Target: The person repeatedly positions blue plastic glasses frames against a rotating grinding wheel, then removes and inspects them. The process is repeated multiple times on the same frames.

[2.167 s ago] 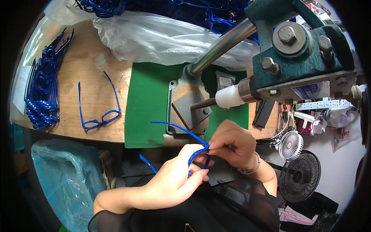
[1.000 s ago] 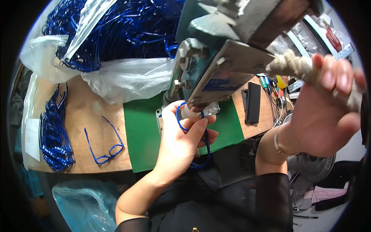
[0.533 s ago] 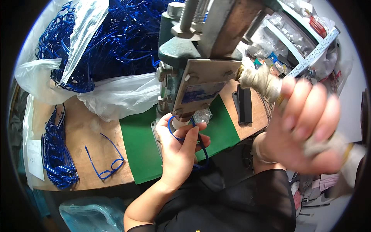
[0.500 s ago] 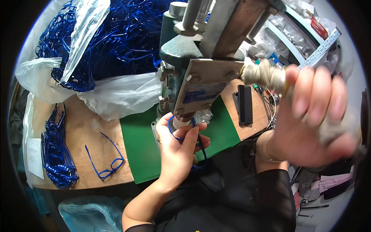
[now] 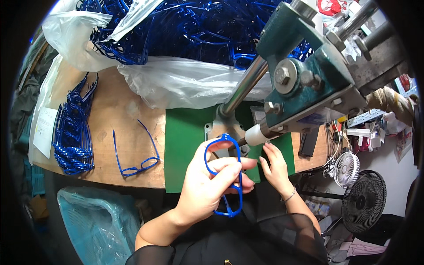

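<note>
My left hand [image 5: 198, 187] is closed on a blue eyeglass frame [image 5: 225, 138], fingers through one rim, in front of a green press [image 5: 309, 66]. The frame is turned upright, one rim above the other, and the fingers cover part of it. My right hand [image 5: 277, 168] lies by the press, over the green mat [image 5: 183, 145], fingers stretched out and holding nothing visible. Close by its fingertips is the press's white cylindrical tip [image 5: 253, 135]. A wrapped lever handle [image 5: 386, 100] sticks out at the press's right side.
Another blue frame [image 5: 140, 169] lies on the wooden table [image 5: 108, 106], beside a bundle of blue frames [image 5: 74, 132]. Behind is a heap of blue frames [image 5: 190, 33] in clear plastic [image 5: 176, 81]. A blue basket [image 5: 88, 221] stands below left, fans [image 5: 364, 201] at the right.
My right hand has left the lever handle and come down beside the press. My left hand has drawn the eyeglass frame away from the press tip toward me. The view has shifted.
</note>
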Available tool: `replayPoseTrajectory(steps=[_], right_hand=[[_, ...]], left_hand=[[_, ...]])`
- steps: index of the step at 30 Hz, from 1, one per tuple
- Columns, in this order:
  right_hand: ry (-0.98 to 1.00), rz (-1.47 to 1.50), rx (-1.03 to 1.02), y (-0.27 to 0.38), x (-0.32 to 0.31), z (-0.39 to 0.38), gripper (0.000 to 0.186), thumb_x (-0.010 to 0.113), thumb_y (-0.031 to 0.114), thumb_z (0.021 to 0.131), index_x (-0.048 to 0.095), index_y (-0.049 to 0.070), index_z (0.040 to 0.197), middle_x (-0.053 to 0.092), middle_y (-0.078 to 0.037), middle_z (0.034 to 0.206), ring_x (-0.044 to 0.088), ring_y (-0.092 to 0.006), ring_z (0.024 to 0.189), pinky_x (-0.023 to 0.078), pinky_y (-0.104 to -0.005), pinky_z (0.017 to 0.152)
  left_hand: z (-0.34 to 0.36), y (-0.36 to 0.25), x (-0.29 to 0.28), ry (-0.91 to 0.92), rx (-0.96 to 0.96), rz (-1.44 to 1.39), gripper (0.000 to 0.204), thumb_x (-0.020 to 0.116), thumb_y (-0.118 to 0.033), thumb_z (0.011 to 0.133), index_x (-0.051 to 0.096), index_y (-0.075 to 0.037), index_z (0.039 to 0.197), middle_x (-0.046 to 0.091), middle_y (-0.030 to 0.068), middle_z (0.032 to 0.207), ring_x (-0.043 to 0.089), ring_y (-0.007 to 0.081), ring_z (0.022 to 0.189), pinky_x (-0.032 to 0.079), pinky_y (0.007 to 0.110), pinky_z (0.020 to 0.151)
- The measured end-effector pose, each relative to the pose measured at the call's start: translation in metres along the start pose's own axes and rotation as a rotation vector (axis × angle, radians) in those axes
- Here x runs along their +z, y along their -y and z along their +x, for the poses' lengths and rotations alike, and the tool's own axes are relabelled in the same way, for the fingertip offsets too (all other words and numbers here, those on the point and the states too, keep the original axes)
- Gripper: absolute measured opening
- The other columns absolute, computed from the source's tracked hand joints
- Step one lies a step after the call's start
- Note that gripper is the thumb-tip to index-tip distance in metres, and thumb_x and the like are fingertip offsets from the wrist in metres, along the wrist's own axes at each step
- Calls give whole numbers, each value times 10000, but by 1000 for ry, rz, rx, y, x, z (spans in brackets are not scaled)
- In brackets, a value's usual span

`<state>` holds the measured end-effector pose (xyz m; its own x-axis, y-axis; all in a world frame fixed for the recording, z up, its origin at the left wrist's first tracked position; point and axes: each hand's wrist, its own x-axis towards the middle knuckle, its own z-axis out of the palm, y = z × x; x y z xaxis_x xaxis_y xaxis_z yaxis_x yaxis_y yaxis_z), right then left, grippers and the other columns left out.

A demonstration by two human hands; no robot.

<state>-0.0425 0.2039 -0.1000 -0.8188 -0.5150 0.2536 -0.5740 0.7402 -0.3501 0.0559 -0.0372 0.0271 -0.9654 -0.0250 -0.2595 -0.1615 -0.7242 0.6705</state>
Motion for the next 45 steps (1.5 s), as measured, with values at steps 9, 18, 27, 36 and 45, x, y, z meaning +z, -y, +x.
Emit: replayPoseTrajectory(steps=[9, 18, 27, 36, 45], right_hand=[[38, -175, -13, 0, 38, 1, 456, 525, 153, 870, 410, -85, 1241, 417, -273, 1277, 372, -401, 1222, 295, -441, 1034], [29, -38, -66, 6, 9, -1, 441, 567, 46, 815, 448, -56, 1227, 450, -223, 1255, 415, -376, 1187, 346, -411, 998], [-47, 63, -123, 8, 21, -8, 378, 611, 58, 762, 533, -34, 1120, 523, -180, 1186, 473, -358, 1136, 378, -418, 975], [-133, 127, -120, 16, 25, -9, 301, 603, 36, 740, 592, -13, 1037, 580, -164, 1109, 516, -350, 1089, 415, -413, 929], [-188, 137, -110, 20, 25, -3, 216, 600, 18, 732, 613, -1, 947, 603, -147, 1039, 553, -337, 1013, 449, -399, 877]], left_hand=[[-15, 22, -74, -162, 149, 605, 373, 492, 7, 880, 365, -27, 1230, 610, 130, 988, 591, 119, 766, 500, 252, 716], [-12, -12, -145, -146, 638, 1808, 303, 590, -214, 843, 513, -65, 1095, 596, 120, 866, 577, 315, 714, 486, 369, 632], [0, -20, -162, -73, 506, 1957, 437, 688, -279, 742, 520, -96, 1103, 559, 118, 982, 579, 313, 892, 489, 383, 743], [149, -103, -154, -894, 1209, 2385, 200, 584, -87, 676, 545, -76, 872, 539, 90, 887, 512, 256, 901, 450, 326, 767], [143, -138, -184, -445, 1372, 2502, 84, 553, -109, 695, 574, -130, 774, 532, 13, 777, 558, 206, 800, 453, 314, 690]])
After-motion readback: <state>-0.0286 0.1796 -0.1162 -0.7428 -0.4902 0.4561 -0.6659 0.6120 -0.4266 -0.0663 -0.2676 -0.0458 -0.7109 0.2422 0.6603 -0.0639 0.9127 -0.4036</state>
